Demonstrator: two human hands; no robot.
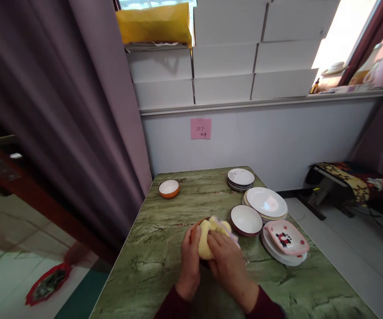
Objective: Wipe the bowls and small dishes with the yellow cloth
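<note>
An orange bowl (197, 227) is held just above or at the near part of the table, mostly hidden by a cloth and both hands. My left hand (190, 261) wraps round its left side, thumb along the rim. A pale yellow cloth (205, 241) with a lilac edge is bunched into the bowl. My right hand (226, 257) presses and grips this cloth, fingers curled into it. To the right of my hands stands a white bowl with a dark rim (246, 219). Another orange bowl, white inside (169, 188), sits at the far left of the table.
Stacked patterned plates (241, 177) stand at the back right, with larger white plates (267, 202) nearer. A pink square dish (288, 238) tops white plates (284, 257) at the right edge. The green table (151, 266) meets a wall behind; a purple curtain (101, 88) hangs left.
</note>
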